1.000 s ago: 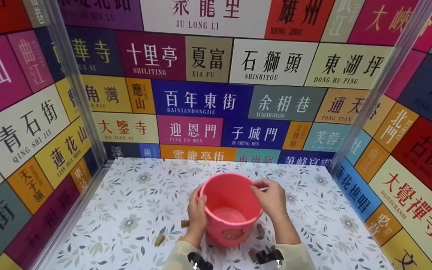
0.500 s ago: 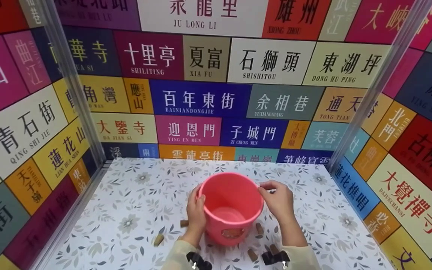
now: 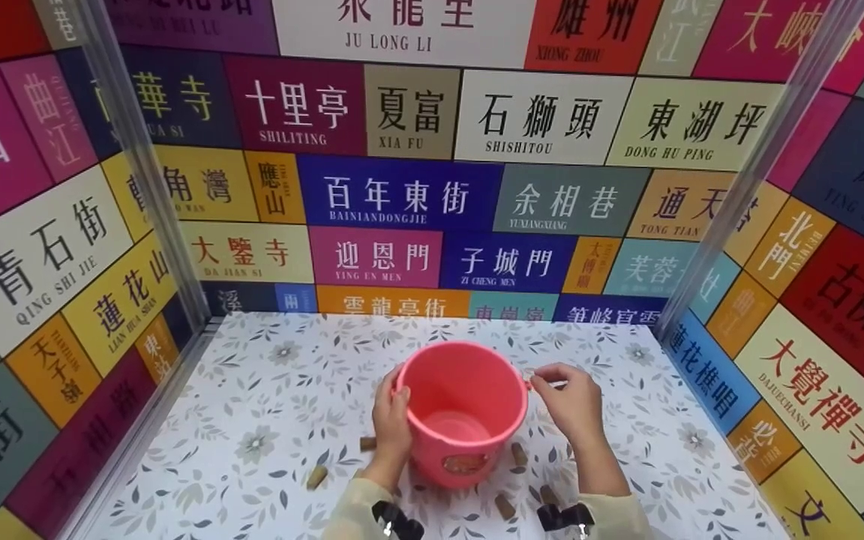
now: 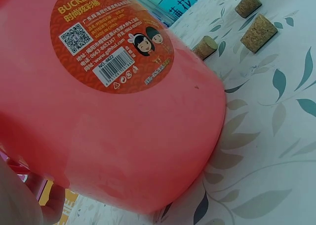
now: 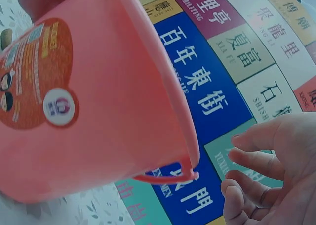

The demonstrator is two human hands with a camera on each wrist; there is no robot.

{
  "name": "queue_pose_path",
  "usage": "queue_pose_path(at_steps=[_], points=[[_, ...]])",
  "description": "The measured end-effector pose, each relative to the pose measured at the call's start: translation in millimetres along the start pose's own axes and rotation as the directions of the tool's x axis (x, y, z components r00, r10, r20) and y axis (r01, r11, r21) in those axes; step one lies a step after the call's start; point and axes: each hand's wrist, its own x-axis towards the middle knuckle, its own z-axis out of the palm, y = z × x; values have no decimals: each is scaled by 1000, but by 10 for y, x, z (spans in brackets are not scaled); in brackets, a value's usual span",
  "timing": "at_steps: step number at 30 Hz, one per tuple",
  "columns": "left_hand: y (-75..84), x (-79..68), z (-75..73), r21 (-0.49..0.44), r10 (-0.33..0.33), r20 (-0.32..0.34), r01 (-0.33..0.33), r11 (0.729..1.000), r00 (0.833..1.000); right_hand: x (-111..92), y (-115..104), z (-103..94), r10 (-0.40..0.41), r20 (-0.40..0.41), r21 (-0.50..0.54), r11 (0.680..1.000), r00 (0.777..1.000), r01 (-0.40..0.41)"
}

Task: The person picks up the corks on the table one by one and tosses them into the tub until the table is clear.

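A pink plastic bucket [image 3: 464,450] stands on the table, its mouth facing up and nothing visible inside. My left hand [image 3: 393,416] grips its left rim, thumb over the edge; in the left wrist view most of that hand is hidden. My right hand [image 3: 573,401] hovers just right of the rim. The right wrist view shows its fingers [image 5: 254,136] loosely bent, a gap between them and the bucket. On that side the bucket's pink handle [image 5: 165,179] hangs at the rim. An orange label [image 4: 116,44] is stuck to the bucket's near side.
Several tapered corks lie around the bucket, among them one cork at the left [image 3: 316,477] and one at the right [image 3: 505,506]. The table [image 3: 252,390] has a leaf-patterned cover. Colourful sign-printed walls [image 3: 402,195] enclose it at the back and sides.
My right hand has moved off the bucket's right rim, outward to the right. My left hand keeps its grip and the bucket has hardly moved.
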Motion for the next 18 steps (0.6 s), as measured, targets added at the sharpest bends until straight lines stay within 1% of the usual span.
queue_pose_path(at_steps=[7,12,15,18], points=[[-3,4,-1,-1,-27,2,27,1000,1000,22,152,-12,4,-7,-11,1000,1000,-4],[-15,8,10,-9,-22,1,22,1000,1000,32,226,18,0,-20,-22,1000,1000,-1],[-14,5,16,-14,-4,-8,4,1000,1000,37,270,50,9,-10,-28,1000,1000,-9],[-6,-4,22,-20,-13,-8,13,1000,1000,20,315,69,34,11,-31,999,999,-33]])
